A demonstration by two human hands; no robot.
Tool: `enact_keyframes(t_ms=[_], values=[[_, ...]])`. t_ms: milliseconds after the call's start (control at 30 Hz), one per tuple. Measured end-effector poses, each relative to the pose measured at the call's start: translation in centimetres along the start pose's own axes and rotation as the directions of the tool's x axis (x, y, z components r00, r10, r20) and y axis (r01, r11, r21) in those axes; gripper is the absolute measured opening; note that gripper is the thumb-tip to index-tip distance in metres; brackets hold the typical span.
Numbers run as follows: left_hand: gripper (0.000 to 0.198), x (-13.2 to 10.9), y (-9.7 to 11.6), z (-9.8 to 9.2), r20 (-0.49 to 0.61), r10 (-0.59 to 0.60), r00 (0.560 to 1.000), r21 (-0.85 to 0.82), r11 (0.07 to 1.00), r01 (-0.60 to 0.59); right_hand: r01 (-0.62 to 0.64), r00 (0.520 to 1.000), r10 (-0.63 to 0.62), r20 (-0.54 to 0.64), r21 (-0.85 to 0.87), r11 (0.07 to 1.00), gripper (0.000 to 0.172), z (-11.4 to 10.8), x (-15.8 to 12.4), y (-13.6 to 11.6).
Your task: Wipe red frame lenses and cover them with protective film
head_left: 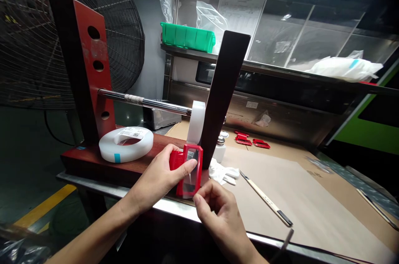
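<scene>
Left hand (156, 178): closed around a red plastic frame (197, 168), fingers lying across its clear window (190, 187), holding it upright against the edge of a dark red wooden base (102, 164). Frame judged light and stiff, window likely slippery; best taken by the red rails. Right hand (218, 214): fingertips pinched narrow just below the frame; whether they hold anything, cannot tell. Nearby: white cloth gloves (222, 171), wood-handled craft knife (268, 199). Beyond: white tape roll (126, 143), lying on the base.

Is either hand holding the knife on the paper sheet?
No, the knife lies on the paper sheet, while the left hand grips the red holder and the right hand is beside it.
</scene>
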State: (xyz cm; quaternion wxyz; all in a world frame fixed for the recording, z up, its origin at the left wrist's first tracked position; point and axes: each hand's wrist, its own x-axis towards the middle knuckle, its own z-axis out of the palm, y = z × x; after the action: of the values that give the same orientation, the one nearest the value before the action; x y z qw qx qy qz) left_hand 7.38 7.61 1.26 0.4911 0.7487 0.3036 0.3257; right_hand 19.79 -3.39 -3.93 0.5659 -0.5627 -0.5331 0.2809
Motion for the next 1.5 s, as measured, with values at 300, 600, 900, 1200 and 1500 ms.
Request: enact_keyframes(t_ms=[300, 600, 900, 1200, 1500], values=[[0.037, 0.0, -0.7, 0.1, -0.018, 0.027, 0.999, -0.021, 0.999, -0.027, 0.011, 1.0, -0.011, 0.002, -0.003, 1.0, 0.021, -0.1, 0.0, 0.4], [0.037, 0.0, -0.7, 0.2, -0.005, 0.024, 1.0, -0.059, 0.998, -0.024, 0.051, 0.998, -0.053, -0.028, -0.065, 0.997, 0.021, 0.1, 0.0, -0.5], [0.035, -0.5, -0.4, 0.2, -0.011, 0.018, 1.0, -0.109, 0.994, -0.019, 0.344, 0.918, -0.39, -0.073, -0.343, 0.874, 0.012, -0.4, 0.0, 0.0], [0.037, -0.4, -0.3, 0.1, 0.005, 0.018, 1.0, -0.145, 0.989, -0.017, 0.629, 0.729, -0.615, 0.301, -0.651, 0.426, 0.047, -1.5, 0.2, 0.9], [0.039, -0.5, 0.0, 0.1, 0.006, -0.023, 1.0, -0.168, 0.986, 0.023, 0.64, 0.639, -0.631, 0.439, -0.759, 0.12, 0.051, -1.7, 0.2, 1.7]])
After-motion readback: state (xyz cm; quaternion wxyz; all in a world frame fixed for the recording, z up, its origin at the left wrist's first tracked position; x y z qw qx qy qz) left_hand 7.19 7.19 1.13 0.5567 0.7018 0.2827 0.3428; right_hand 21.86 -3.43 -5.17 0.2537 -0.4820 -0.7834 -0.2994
